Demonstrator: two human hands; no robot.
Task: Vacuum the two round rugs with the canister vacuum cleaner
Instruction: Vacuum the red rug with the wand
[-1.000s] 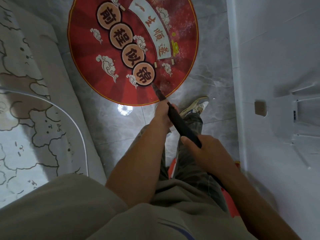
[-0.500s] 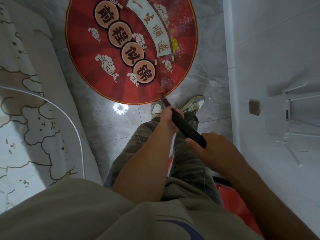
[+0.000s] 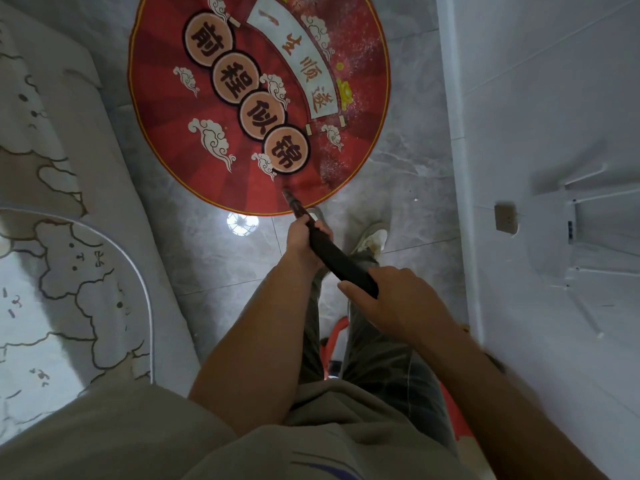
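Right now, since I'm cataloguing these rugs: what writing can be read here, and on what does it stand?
"前程似锦": one character in each of four round discs on the red rug.
"顺遂": lower half of the white scroll; the two characters above are unclear.
Nothing else is readable.

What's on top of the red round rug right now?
The black vacuum wand's tip, near the red round rug's closest edge, and pale dusty specks on its right side. The tip covers the spot beneath it; the rug's far part is out of frame.
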